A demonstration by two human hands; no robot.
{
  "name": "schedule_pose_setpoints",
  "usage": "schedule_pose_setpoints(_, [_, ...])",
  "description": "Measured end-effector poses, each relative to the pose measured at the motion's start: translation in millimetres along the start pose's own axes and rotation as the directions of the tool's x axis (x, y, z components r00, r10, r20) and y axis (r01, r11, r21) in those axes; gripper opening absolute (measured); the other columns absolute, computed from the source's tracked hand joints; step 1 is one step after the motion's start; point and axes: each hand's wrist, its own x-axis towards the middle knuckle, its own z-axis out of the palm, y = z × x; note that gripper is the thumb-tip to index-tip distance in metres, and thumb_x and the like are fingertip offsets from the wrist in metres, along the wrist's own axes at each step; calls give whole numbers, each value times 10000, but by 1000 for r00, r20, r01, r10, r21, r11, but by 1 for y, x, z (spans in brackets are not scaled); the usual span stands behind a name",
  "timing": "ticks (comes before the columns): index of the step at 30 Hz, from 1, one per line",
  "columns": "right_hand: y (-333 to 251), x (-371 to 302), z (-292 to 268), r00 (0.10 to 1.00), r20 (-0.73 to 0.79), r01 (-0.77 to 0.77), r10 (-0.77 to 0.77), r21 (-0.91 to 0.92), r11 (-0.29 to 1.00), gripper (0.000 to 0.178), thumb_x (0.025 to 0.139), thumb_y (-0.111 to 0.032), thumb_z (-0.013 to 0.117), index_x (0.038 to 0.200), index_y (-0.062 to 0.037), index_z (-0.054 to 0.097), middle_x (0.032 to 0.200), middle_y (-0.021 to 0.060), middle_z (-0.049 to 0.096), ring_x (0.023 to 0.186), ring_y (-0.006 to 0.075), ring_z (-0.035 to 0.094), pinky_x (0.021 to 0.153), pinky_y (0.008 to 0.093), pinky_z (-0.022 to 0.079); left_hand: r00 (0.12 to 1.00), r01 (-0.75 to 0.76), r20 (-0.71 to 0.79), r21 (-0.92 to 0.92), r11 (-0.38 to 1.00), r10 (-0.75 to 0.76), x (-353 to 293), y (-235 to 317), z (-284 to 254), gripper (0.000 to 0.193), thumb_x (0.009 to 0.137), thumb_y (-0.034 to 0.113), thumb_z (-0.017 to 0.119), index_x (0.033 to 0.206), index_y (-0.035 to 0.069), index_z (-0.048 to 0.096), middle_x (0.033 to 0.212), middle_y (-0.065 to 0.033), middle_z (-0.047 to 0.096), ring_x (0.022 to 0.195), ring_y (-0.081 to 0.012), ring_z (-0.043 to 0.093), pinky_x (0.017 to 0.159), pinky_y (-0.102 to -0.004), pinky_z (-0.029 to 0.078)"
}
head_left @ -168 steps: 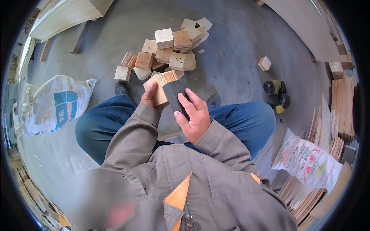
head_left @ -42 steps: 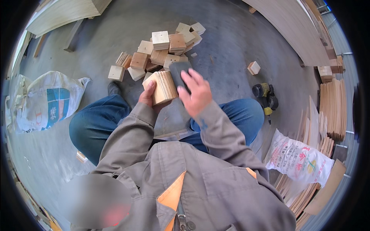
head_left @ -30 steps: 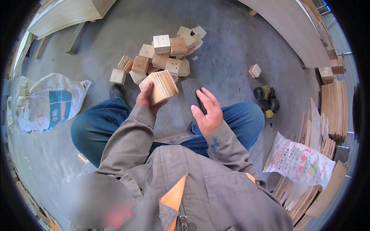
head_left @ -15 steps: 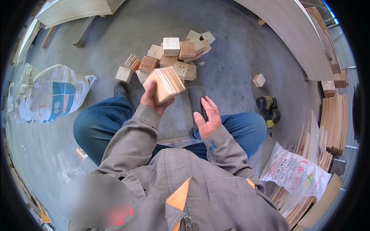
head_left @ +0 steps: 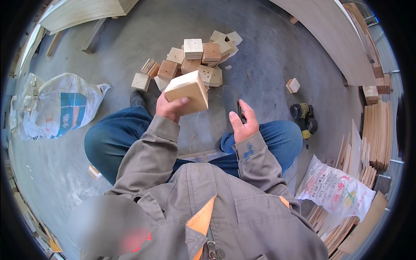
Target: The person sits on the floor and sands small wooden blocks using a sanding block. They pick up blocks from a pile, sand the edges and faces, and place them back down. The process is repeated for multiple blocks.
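My left hand [head_left: 170, 107] grips a square wooden block [head_left: 187, 93] of light layered wood, thumb along its near face. The block is held up and tilted in front of the pile of blocks. To its right, my right hand [head_left: 245, 125] is closed around a dark, flat, blade-like tool [head_left: 232, 102], whose kind I cannot make out. The tool is apart from the block. Beyond my hands lies a loose pile of similar wooden blocks [head_left: 193, 48], some with small holes in their faces.
A drill-like power tool [head_left: 304, 118] lies right of my knee, near a single block [head_left: 293, 85]. A white sack [head_left: 65, 104] is at left, another sack [head_left: 336, 188] at lower right beside stacked wood strips [head_left: 376, 134]. Large boards [head_left: 329, 37] stand at far right.
The block in my left hand has turned, so a broad flat face now shows instead of layered edges. My right hand has moved slightly right, its fingers closer around the dark tool.
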Motion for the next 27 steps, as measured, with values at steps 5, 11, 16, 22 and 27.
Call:
schedule_pose_setpoints(5, [-3,4,-4,997,-40,68,-69,-27,997,540,922,-229,749,1354,59,597,1406,255,578,1284,354,584,1105,406,454,989,-142,18,414,899,148,-7,0,26,1006,561,-23,906,1459,-33,454,1329,-113,636,1234,-223,621,1075,-377,498])
schedule_pose_setpoints(11, [-26,18,1,946,57,323,-318,-167,931,514,858,-220,781,1314,-19,654,1379,235,601,1225,386,608,1063,434,480,910,-358,200,820,445,364,-7,-23,17,947,522,93,963,1364,32,535,1270,-147,598,1183,-293,627,1020,-373,523])
schedule_pose_setpoints(16, [-39,21,14,913,173,398,-371,-167,902,519,836,-237,778,1318,-84,664,1390,200,595,1200,395,599,1040,451,486,874,-413,256,840,353,413,-9,-27,24,933,514,124,968,1347,45,556,1265,-165,602,1154,-317,633,995,-386,535])
schedule_pose_setpoints(22, [4,21,-3,982,80,188,-174,-232,954,498,851,-229,768,1302,-43,667,1406,207,594,1243,387,593,1076,448,472,912,-387,213,730,563,351,-9,-26,21,979,530,72,966,1391,18,503,1297,-147,576,1175,-278,626,1023,-383,524])
schedule_pose_setpoints(27, [-25,24,-12,963,0,266,-269,-155,951,483,863,-207,773,1300,-30,664,1396,213,600,1252,382,593,1074,438,475,940,-320,139,673,667,310,-6,-20,26,1014,540,29,969,1416,1,460,1320,-138,542,1204,-251,620,1039,-369,518])
